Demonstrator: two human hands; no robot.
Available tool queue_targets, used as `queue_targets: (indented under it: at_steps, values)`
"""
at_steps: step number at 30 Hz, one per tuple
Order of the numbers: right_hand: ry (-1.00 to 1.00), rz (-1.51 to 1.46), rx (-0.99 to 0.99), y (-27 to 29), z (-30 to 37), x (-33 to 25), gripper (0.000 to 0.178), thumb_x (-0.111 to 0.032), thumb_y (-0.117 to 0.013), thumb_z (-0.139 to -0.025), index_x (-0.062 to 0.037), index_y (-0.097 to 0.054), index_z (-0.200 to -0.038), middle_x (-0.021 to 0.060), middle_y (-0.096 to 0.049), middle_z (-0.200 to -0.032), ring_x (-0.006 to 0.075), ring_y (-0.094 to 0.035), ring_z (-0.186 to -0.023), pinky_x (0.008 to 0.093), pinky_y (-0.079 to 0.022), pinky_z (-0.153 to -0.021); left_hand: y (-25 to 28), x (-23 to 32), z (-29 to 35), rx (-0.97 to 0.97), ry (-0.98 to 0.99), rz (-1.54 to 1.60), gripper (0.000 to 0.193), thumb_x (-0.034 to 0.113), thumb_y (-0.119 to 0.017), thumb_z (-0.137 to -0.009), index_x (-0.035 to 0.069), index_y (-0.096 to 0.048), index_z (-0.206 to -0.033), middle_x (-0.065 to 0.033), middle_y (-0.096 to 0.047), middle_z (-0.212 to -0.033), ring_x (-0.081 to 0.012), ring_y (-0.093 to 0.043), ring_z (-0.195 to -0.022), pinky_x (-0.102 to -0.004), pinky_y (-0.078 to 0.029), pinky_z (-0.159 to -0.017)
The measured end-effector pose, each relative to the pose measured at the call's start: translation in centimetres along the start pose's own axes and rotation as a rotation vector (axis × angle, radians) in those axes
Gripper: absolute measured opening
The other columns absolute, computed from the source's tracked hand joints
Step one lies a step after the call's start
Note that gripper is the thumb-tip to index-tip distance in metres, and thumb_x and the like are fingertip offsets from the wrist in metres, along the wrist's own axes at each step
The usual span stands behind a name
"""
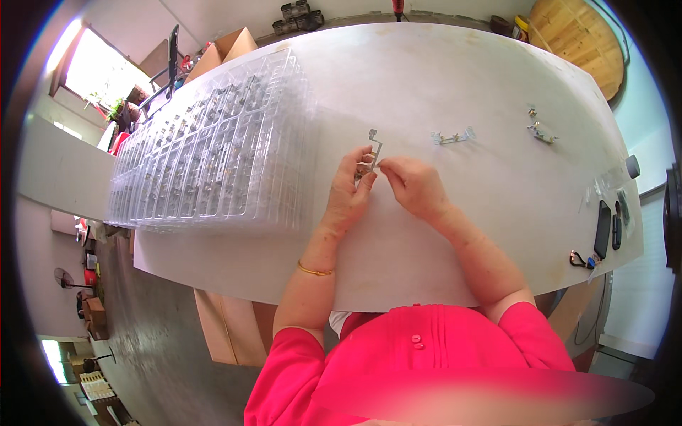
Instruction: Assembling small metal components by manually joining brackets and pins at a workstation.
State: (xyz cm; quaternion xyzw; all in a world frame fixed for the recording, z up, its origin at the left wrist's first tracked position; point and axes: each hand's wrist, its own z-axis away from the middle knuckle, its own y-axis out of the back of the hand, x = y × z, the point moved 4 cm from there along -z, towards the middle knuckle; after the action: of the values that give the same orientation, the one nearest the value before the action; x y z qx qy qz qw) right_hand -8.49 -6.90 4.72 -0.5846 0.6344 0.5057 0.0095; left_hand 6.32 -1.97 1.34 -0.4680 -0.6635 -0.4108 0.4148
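My left hand (347,195) is closed around a small metal bracket (379,150), whose bent upper end sticks up past the fingers. Against the bracket's right side, my right hand (415,186) has thumb and forefinger pinched together; anything between those fingertips is too small to make out. To the right on the white table lies a similar metal bracket (453,138) with small fittings along it. Farther right is another metal piece (543,133) with brass-coloured parts, and a small loose fitting (531,112) sits just beyond it.
A tall stack of clear plastic trays (213,153), its compartments holding metal parts, fills the table's left side. By the right edge lie a black phone (602,228), a dark slim object (616,231), a black loop (577,260) and clear plastic bags (612,179). A cardboard box (229,323) stands below the front edge.
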Motion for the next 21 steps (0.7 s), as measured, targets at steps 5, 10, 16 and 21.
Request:
queue_targets:
  at_steps: [5, 10, 16, 21]
  values:
    - [0.110, -0.074, 0.076, -0.3, 0.2, 0.9, 0.007, -0.008, -0.064, -0.089, -0.0060, -0.066, -0.095, 0.0129, -0.068, -0.085, 0.0337, -0.065, -0.076, 0.0403, -0.052, -0.064, -0.3, 0.7, 0.0, 0.012, -0.017, -0.156, 0.044, 0.001, -0.062, -0.094, 0.004, -0.048, -0.136, -0.0036, -0.055, -0.111, -0.0114, -0.057, -0.094, -0.0262, -0.050, -0.087]
    - [-0.237, -0.267, 0.060, -0.5, 0.6, 2.1, 0.008, -0.010, -0.062, -0.094, -0.0034, -0.065, -0.098, 0.0093, -0.066, -0.078, 0.0214, -0.062, -0.068, 0.0324, -0.050, -0.061, 0.3, 0.3, 0.0, 0.069, 0.157, 0.032, 0.042, 0.001, -0.057, -0.094, 0.003, -0.050, -0.135, -0.0032, -0.057, -0.106, -0.0105, -0.058, -0.087, -0.0255, -0.051, -0.079]
    - [-0.510, -0.614, 0.156, -1.4, 0.8, 5.4, 0.013, -0.016, -0.060, -0.097, -0.0032, -0.066, -0.097, 0.0030, -0.063, -0.072, 0.0099, -0.058, -0.065, 0.0251, -0.047, -0.060, 0.6, -0.2, -0.4, 0.040, 0.364, 0.100, 0.037, 0.005, -0.054, -0.092, -0.005, -0.056, -0.127, -0.0042, -0.062, -0.088, -0.0102, -0.059, -0.069, -0.0248, -0.051, -0.064]
    - [-0.573, -0.783, 0.213, -1.2, 0.7, 6.1, 0.014, -0.016, -0.059, -0.098, -0.0039, -0.065, -0.097, 0.0001, -0.062, -0.072, 0.0066, -0.056, -0.064, 0.0226, -0.047, -0.059, -0.3, 1.1, -0.6, 0.025, 0.450, 0.002, 0.036, 0.007, -0.055, -0.093, -0.007, -0.057, -0.127, -0.0039, -0.062, -0.086, -0.0101, -0.061, -0.070, -0.0250, -0.051, -0.065]
